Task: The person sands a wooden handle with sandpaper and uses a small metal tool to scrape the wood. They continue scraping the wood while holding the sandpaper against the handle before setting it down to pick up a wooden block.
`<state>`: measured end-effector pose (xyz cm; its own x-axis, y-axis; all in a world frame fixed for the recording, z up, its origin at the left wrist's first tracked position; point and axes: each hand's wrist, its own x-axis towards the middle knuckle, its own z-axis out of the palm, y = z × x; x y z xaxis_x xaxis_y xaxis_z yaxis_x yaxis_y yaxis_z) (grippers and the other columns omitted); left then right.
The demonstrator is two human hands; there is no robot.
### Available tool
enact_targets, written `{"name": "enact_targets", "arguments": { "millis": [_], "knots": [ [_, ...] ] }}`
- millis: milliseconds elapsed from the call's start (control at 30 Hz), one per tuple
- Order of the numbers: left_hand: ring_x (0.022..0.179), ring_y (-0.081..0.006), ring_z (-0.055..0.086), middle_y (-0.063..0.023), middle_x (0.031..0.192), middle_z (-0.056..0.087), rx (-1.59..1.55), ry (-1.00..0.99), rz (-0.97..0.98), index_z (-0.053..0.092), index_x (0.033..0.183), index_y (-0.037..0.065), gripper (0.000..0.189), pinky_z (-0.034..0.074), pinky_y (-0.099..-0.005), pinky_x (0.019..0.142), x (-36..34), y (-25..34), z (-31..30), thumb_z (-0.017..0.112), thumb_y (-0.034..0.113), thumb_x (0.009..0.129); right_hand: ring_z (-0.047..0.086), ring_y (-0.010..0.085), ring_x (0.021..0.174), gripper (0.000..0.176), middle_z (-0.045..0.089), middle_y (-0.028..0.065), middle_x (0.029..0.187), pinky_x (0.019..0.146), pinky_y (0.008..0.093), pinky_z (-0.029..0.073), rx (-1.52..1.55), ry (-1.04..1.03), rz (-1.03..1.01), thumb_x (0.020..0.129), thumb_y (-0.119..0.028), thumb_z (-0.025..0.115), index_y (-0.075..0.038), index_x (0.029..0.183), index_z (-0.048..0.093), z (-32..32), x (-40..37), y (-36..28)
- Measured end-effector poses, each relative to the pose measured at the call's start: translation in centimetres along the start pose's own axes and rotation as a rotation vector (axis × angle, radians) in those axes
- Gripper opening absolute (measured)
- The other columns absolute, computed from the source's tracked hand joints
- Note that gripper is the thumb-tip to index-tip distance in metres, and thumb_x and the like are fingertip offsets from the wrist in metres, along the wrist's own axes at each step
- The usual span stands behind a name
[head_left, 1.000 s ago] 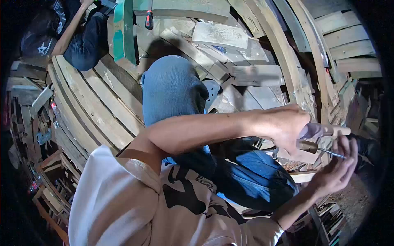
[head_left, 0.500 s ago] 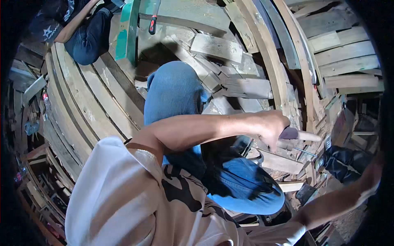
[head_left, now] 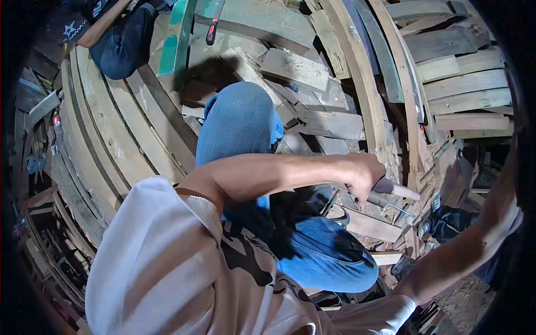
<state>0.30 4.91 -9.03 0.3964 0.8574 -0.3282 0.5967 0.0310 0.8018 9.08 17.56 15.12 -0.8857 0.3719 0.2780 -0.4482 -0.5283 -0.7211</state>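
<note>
My left hand [head_left: 363,174] reaches across my left knee, its fingers curled around a tool [head_left: 405,192] with a dark section and a pale, wood-coloured end. Just below that hand, a grey cylinder and a thin metal rod [head_left: 401,210] point to the lower right, close over the boards; how they relate to the tool I cannot tell. At the right edge of the view my right hand [head_left: 507,209] is raised, its fingers lost in the dark border. Under my left hand lies a pale wooden board [head_left: 371,224].
Long planks [head_left: 114,125] run along the left. A green-painted beam [head_left: 173,47] stands near a red-and-black handled tool [head_left: 211,32]. Another person's dark-trousered knee [head_left: 120,50] is at the top left. Short boards [head_left: 466,84] are stacked at the right, and loose wood [head_left: 296,68] covers the middle.
My left hand and the tool have shifted slightly to the left and down in the view. My right forearm has swung upward along the right edge.
</note>
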Motion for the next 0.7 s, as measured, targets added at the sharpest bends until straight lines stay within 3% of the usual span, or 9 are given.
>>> {"name": "enact_targets", "arguments": {
  "millis": [67,167,233,333,367,433,500,600,700],
  "knots": [
    [0.092,-0.0353,0.067,-0.0175,0.096,0.070,-0.016,-0.059,0.017,0.067,0.104,0.005,0.054,0.054,-0.0424,0.078,0.3,-0.2,-0.3,0.087,0.026,0.059,0.048,0.0358,0.105,0.064,0.040,0.0217,0.115,0.092,0.0445,0.039,-1.323,0.221,-0.280,0.093,-0.049,0.044,0.004,0.128,0.033,0.9,-1.8,2.6],
    [0.093,-0.0344,0.066,-0.0165,0.099,0.069,-0.092,-0.105,0.095,0.067,0.103,0.005,0.047,0.054,-0.0422,0.078,0.9,-1.2,1.5,0.084,0.023,0.063,0.055,0.0370,0.096,0.067,0.050,0.0243,0.104,0.085,0.0438,0.045,-1.851,-0.309,0.248,0.091,-0.049,0.050,0.009,0.122,0.042,4.2,-3.9,13.6],
    [0.098,-0.0333,0.065,-0.0156,0.103,0.067,-0.144,-0.042,0.161,0.066,0.105,0.005,0.045,0.052,-0.0416,0.081,1.0,-2.4,3.9,0.081,0.020,0.065,0.060,0.0378,0.090,0.069,0.057,0.0260,0.097,0.081,0.0434,0.050,-1.840,-0.561,0.530,0.089,-0.050,0.055,0.013,0.118,0.048,3.5,-5.7,20.1],
    [0.104,-0.0315,0.062,-0.0142,0.110,0.065,-0.201,0.081,0.181,0.065,0.108,0.005,0.042,0.051,-0.0407,0.085,1.8,-3.8,6.1,0.077,0.015,0.069,0.065,0.0420,0.090,0.077,0.064,0.0300,0.096,0.083,0.0453,0.053,-1.671,-0.507,0.448,0.088,-0.053,0.058,0.016,0.120,0.052,2.7,-6.3,21.5],
    [0.106,-0.0310,0.061,-0.0137,0.113,0.064,-0.213,0.129,0.183,0.065,0.109,0.005,0.041,0.050,-0.0404,0.087,1.8,-4.2,6.4,0.076,0.013,0.071,0.057,0.0435,0.111,0.077,0.054,0.0333,0.124,0.098,0.0484,0.042,-1.564,-0.490,0.584,0.085,-0.049,0.057,0.012,0.130,0.043,2.9,-6.6,20.3],
    [0.111,-0.0298,0.060,-0.0128,0.117,0.063,-0.136,0.238,0.211,0.064,0.111,0.006,0.039,0.049,-0.0397,0.089,1.7,-4.0,6.5,0.073,0.010,0.073,0.049,0.0402,0.126,0.089,0.043,0.0326,0.139,0.109,0.0452,0.033,-1.305,-0.383,0.386,0.090,-0.063,0.043,0.011,0.138,0.036,2.4,-6.4,18.6],
    [0.115,-0.0287,0.058,-0.0118,0.122,0.062,-0.173,0.316,0.245,0.063,0.113,0.006,0.038,0.048,-0.0391,0.092,2.1,-4.5,7.3,0.070,0.006,0.076,0.035,0.0379,0.138,0.102,0.031,0.0304,0.149,0.116,0.0432,0.022,-0.766,0.008,0.349,0.089,-0.075,0.027,0.010,0.145,0.024,2.2,-6.8,17.8],
    [0.134,-0.0255,0.041,-0.0146,0.142,0.046,-0.358,0.175,0.212,0.051,0.132,0.007,0.054,0.035,-0.0351,0.109,3.7,-4.3,8.3,0.066,0.007,0.080,0.018,0.0415,0.144,0.111,0.014,0.0340,0.153,0.119,0.0438,0.014,-0.189,0.202,0.179,0.086,-0.081,0.019,0.011,0.148,0.009,1.4,-8.0,17.2],
    [0.099,-0.0221,0.068,-0.0076,0.107,0.070,0.141,0.375,0.228,0.068,0.105,0.012,0.024,0.055,-0.0366,0.076,2.2,-2.3,6.2,0.057,0.012,0.084,0.017,0.0423,0.144,0.107,0.012,0.0361,0.152,0.119,0.0446,0.014,-0.020,0.329,0.125,0.089,-0.077,0.020,0.012,0.147,0.009,1.3,-8.9,17.1]
  ]
}}
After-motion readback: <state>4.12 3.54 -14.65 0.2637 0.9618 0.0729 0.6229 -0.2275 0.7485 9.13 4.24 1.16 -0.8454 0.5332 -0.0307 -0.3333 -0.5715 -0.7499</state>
